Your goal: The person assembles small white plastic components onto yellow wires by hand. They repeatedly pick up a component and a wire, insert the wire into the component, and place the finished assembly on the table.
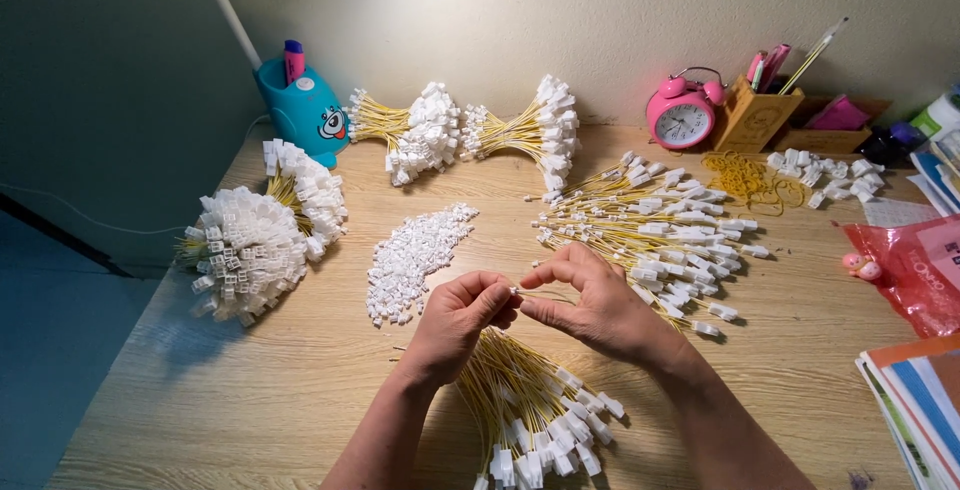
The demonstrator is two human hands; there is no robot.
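Both bare forearms are brought in from the near edge of the counter (250, 390) and are angled toward each other, so that the hands meet above its middle. The left hand (458, 320) is held palm-inward, with its fingers (497, 298) curled and the thumb and forefinger pinched together at the tips. The right hand (590, 300) is turned back-up, its wrist slightly bent, with the knuckles raised and the forefinger and thumb likewise pinched. The pinching tips of the two hands are set just beside each other, almost touching. Both hands are held clear above the counter, the wrists unsupported.
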